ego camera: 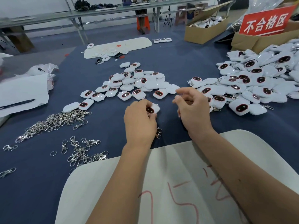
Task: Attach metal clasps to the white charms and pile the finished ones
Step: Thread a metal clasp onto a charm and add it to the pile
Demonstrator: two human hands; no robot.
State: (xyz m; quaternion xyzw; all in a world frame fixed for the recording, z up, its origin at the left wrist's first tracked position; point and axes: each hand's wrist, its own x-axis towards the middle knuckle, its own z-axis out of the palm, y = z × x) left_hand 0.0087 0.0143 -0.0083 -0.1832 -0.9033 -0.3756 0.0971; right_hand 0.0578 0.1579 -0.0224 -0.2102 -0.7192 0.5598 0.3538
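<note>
The left hand [139, 117] grips one white charm [152, 109] above the counter [113, 126]; the right hand [192, 110] is loose, grasping nothing.

one view only, from a camera worn on the person's head, wide-angle, looking forward and steeply down over both forearms. it sits close above the left hand [140, 118] and right hand [192, 109], which meet near the frame's middle. the blue table [40, 183] spreads away from the hands on all sides; straight lines bow toward the edges. beyond the hands the view reaches the far benches [77, 13] at the top. no second view shares the scene.
</note>
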